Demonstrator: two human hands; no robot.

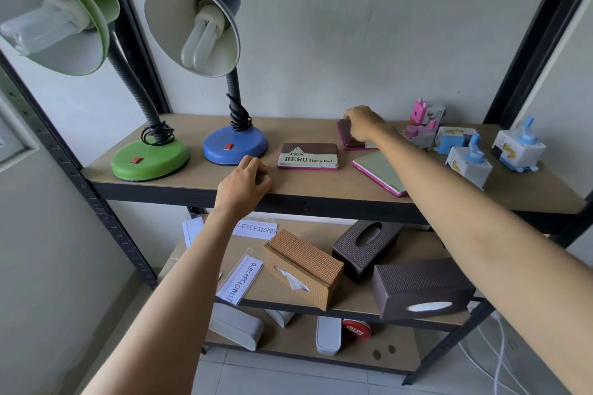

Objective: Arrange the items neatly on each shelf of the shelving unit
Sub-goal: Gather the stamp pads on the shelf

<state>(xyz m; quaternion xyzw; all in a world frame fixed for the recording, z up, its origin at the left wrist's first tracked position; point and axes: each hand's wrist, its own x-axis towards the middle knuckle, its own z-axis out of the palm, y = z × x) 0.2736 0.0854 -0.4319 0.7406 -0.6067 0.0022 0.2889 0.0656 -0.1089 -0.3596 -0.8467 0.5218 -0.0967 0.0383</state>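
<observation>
On the top shelf [192,175] stand a green desk lamp [150,160] and a blue desk lamp [236,144] at the left. A Hero stamp pad [308,155] lies mid-shelf, and another stamp pad [380,171] lies face down and askew to its right. My right hand [364,125] reaches to the back and grips a third stamp pad [346,135] with curled fingers. My left hand [245,179] rests on the shelf's front edge, fingers loosely curled and holding nothing.
Small pink [423,125] and blue-and-white boxed items [468,163] cluster at the top shelf's right. The middle shelf holds three tissue boxes [303,268] lying askew and paper name signs [240,279]. The bottom shelf has grey cases [328,335] and a red round item [356,329].
</observation>
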